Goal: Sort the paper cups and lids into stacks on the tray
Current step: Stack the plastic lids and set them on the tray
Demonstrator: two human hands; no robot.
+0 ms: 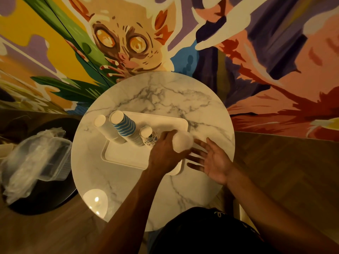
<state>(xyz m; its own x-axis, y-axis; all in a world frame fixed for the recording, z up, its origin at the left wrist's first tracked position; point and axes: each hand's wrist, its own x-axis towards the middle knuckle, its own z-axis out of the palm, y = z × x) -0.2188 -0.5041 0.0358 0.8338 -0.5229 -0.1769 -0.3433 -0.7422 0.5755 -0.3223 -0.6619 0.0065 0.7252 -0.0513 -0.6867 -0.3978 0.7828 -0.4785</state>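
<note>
A white rectangular tray (128, 154) lies on the round marble table (165, 96). Three upside-down cup stacks stand along its left side: a plain white stack (105, 128), a tall blue-and-white striped stack (124, 125) and a short patterned stack (149, 135). My left hand (165, 153) grips a blurred white stack of lids (183, 142) over the tray's right part, just right of the patterned cups. My right hand (211, 158) hovers beside the lids with fingers spread, palm up, holding nothing.
A black round table (36, 204) at the left holds clear plastic containers (36, 158) in wrapping. A painted mural wall (256, 52) rises directly behind the marble table. Wooden floor (284, 162) surrounds it. A lamp reflection (95, 199) shines at the table's near left.
</note>
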